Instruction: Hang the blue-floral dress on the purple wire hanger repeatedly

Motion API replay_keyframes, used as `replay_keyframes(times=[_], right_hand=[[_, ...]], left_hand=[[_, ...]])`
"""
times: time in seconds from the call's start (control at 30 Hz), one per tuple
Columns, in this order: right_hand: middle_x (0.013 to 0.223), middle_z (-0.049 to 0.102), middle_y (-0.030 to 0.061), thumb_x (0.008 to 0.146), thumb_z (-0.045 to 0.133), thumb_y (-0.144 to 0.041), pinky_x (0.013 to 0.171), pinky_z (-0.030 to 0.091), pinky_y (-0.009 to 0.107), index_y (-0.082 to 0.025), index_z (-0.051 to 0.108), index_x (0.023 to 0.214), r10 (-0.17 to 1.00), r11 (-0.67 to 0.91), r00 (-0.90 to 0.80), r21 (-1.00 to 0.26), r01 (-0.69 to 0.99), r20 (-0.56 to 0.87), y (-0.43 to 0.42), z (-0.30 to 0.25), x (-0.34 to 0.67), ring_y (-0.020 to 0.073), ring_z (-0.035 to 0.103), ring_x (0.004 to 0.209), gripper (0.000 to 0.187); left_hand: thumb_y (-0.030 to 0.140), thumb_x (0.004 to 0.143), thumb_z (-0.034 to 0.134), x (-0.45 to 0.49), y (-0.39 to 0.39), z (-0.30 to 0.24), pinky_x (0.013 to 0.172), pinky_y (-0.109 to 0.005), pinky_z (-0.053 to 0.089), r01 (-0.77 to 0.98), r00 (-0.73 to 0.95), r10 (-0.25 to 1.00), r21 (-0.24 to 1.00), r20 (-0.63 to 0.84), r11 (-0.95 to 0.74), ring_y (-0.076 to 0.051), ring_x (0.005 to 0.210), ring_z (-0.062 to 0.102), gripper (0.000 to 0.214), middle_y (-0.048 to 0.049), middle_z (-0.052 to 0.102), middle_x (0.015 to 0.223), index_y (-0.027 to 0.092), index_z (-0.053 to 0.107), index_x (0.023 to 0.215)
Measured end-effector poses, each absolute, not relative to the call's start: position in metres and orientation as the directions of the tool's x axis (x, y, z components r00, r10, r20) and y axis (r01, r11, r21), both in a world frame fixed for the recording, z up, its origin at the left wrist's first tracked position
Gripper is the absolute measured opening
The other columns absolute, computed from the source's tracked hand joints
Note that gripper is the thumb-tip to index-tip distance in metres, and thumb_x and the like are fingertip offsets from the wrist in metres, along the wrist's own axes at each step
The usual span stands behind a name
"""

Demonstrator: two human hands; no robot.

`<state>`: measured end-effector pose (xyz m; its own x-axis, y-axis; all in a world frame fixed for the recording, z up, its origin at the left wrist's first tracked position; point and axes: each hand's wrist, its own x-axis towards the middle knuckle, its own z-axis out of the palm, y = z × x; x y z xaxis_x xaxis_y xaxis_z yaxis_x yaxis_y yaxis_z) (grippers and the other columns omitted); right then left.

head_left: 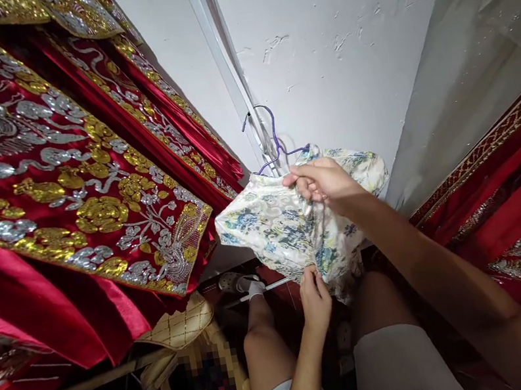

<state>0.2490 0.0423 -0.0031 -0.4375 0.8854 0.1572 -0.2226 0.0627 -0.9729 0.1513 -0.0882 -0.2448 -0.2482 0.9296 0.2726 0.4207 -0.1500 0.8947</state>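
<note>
A cream garment with a blue and green floral print [276, 226] hangs on a purple wire hanger [276, 142] in front of a white wall. My right hand [322, 183] grips the garment's top near the hanger's shoulder, fingers closed on the fabric. My left hand [314, 299] pinches the garment's lower edge from below. Both hands are closed on the cloth, which bunches between them.
Red robes thick with gold and silver embroidery [51, 170] hang close on the left. More red embroidered fabric [520, 191] fills the right. A pale translucent cover [467, 54] hangs upper right. My knees [264, 334] and a quilted beige bag [178, 328] are below.
</note>
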Motion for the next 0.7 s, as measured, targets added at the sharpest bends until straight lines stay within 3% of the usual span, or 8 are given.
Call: replay_keyframes(times=[0.17,0.23,0.3,0.37,0.4,0.5,0.6,0.7], right_hand=[[0.046,0.055,-0.0038,0.092,0.056,-0.036,0.041,0.032,0.02,-0.015,0.068,0.072,0.865,0.133,-0.458,-0.974,-0.183,0.204,0.014,-0.02,0.241,0.007,0.04,0.039,0.031],[0.04,0.048,-0.0056,0.09,0.054,-0.031,0.043,0.032,0.021,-0.017,0.065,0.065,0.881,0.153,-0.428,-0.977,-0.147,0.202,0.005,-0.023,0.243,0.0076,0.038,0.038,0.03],[0.037,0.042,-0.0066,0.087,0.051,-0.027,0.044,0.032,0.022,-0.018,0.063,0.06,0.886,0.188,-0.404,-0.973,-0.133,0.227,0.001,-0.019,0.246,0.0077,0.036,0.037,0.031],[0.037,0.04,-0.0064,0.086,0.051,-0.026,0.046,0.032,0.023,-0.018,0.062,0.058,0.878,0.228,-0.401,-0.965,-0.131,0.262,0.001,-0.013,0.249,0.0078,0.035,0.037,0.031],[0.037,0.04,-0.0063,0.086,0.051,-0.026,0.046,0.031,0.023,-0.018,0.062,0.058,0.876,0.245,-0.397,-0.961,-0.126,0.275,0.003,-0.012,0.249,0.008,0.035,0.038,0.031],[0.04,0.04,-0.006,0.086,0.052,-0.03,0.044,0.026,0.025,-0.02,0.06,0.058,0.888,0.278,-0.362,-0.958,-0.071,0.284,0.009,-0.026,0.248,0.0091,0.034,0.039,0.031],[0.042,0.038,-0.0055,0.083,0.053,-0.031,0.045,0.023,0.026,-0.022,0.054,0.052,0.895,0.303,-0.353,-0.952,0.037,0.272,0.014,-0.063,0.247,0.0098,0.032,0.04,0.033],[0.041,0.036,-0.0056,0.082,0.055,-0.032,0.047,0.022,0.027,-0.022,0.05,0.049,0.902,0.246,-0.385,-0.965,0.092,0.193,0.008,-0.1,0.252,0.0101,0.03,0.041,0.035]], left_hand=[[0.031,0.098,0.051,0.127,-0.08,-0.181,0.077,-0.029,0.046,0.348,-0.281,0.876,0.892,0.393,-0.288,-0.019,0.082,0.059,0.017,-0.0043,0.063,0.087,0.019,0.063,0.094],[0.029,0.099,0.054,0.116,-0.075,-0.13,0.085,-0.03,0.048,0.375,-0.344,0.75,0.815,0.565,-0.442,-0.018,0.089,0.061,0.018,-0.0049,0.065,0.095,0.02,0.063,0.11],[0.028,0.1,0.053,0.105,-0.065,-0.078,0.085,-0.031,0.049,0.492,-0.259,0.657,0.682,0.708,-0.541,-0.018,0.09,0.062,0.029,-0.006,0.067,0.1,0.02,0.06,0.127],[0.028,0.1,0.054,0.1,-0.053,-0.037,0.085,-0.031,0.049,0.648,-0.06,0.663,0.534,0.746,-0.543,-0.018,0.089,0.063,0.023,-0.007,0.069,0.106,0.02,0.066,0.118],[0.027,0.1,0.053,0.099,-0.048,-0.023,0.08,-0.03,0.049,0.694,0.023,0.679,0.477,0.734,-0.539,-0.017,0.084,0.062,0.02,-0.0055,0.07,0.098,0.019,0.067,0.111],[0.023,0.1,0.052,0.102,-0.042,0.001,0.074,-0.027,0.048,0.768,0.118,0.674,0.363,0.73,-0.528,-0.015,0.077,0.061,0.016,-0.0029,0.066,0.084,0.017,0.066,0.096],[0.024,0.1,0.052,0.091,-0.047,0.007,0.076,-0.027,0.049,0.77,-0.057,0.544,0.384,0.837,-0.51,-0.014,0.081,0.061,0.015,-0.0025,0.066,0.087,0.016,0.065,0.095],[0.029,0.097,0.059,0.05,-0.047,-0.004,0.08,-0.026,0.051,0.613,-0.435,0.376,0.575,0.818,-0.542,-0.013,0.082,0.061,0.014,-0.0007,0.065,0.087,0.017,0.065,0.094]])
